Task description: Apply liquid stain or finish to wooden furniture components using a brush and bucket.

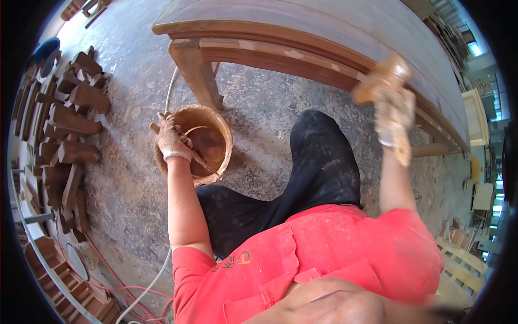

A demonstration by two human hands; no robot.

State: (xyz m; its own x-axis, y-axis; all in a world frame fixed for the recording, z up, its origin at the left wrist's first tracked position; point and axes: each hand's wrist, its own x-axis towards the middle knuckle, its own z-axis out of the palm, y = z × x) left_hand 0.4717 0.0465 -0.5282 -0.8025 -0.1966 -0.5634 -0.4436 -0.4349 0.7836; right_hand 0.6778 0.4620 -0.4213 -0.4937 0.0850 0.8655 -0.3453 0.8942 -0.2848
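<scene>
My left hand (174, 139), in a stained glove, is closed at the left rim of a round, brown-crusted bucket (227, 141). It grips a thin stick (206, 164) that slants across the bucket's mouth. Brown liquid (209, 144) lies inside the bucket. Out to the right, my gloved right hand (395, 110) is closed round a wide paintbrush (369, 90) and smeared by motion. The brush's handle end comes out below the hand. Its brown-wet head is at the wooden table's front edge (280, 36); whether they touch, I cannot tell.
The table's leg (197, 75) stands just behind the bucket. Dark wooden pieces (75, 119) are stacked along the left. A pale hose (156, 278) and red hoses (116, 288) run over the floor at lower left. A wooden pallet (458, 264) lies at lower right.
</scene>
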